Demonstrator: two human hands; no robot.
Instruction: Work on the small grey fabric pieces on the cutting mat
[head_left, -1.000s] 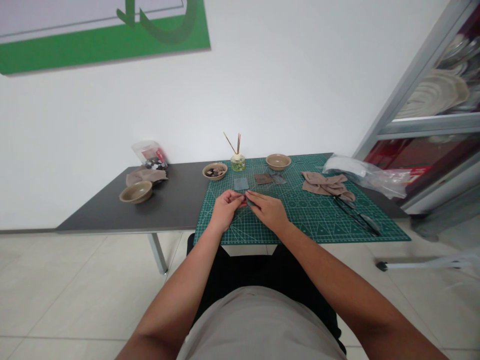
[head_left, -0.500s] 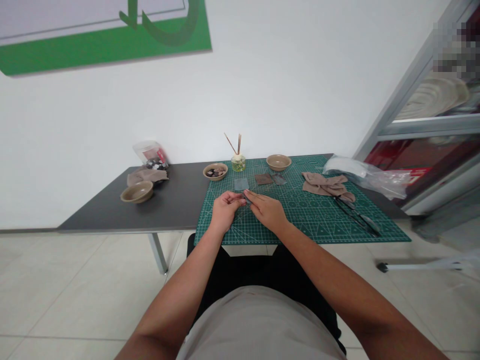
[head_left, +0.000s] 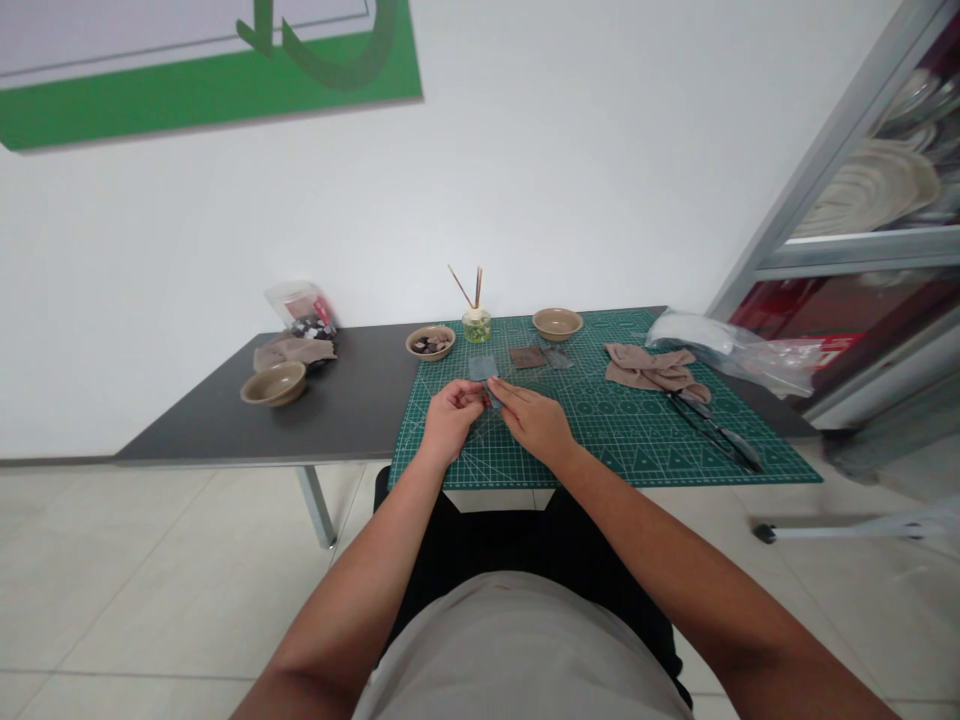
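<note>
- Head view: left hand (head_left: pixel 450 420) and right hand (head_left: pixel 534 420) meet over the near edge of the green mat (head_left: pixel 637 440), fingertips pinched narrow on a small grey piece (head_left: pixel 491 397) held between them, just above the mat.
- Likely risk: the piece is tiny and thin-looking; a slackened pinch could drop it or turn it askew.
- A grey square (head_left: pixel 483 367) lies just beyond the hands; a forward nudge could shift it.
- Scissors (head_left: pixel 712 430) and tan cloth (head_left: pixel 649 368) lie well to the right, a bowl of pieces (head_left: pixel 430 342) behind; a wide sweep of the right arm could catch them.
</note>
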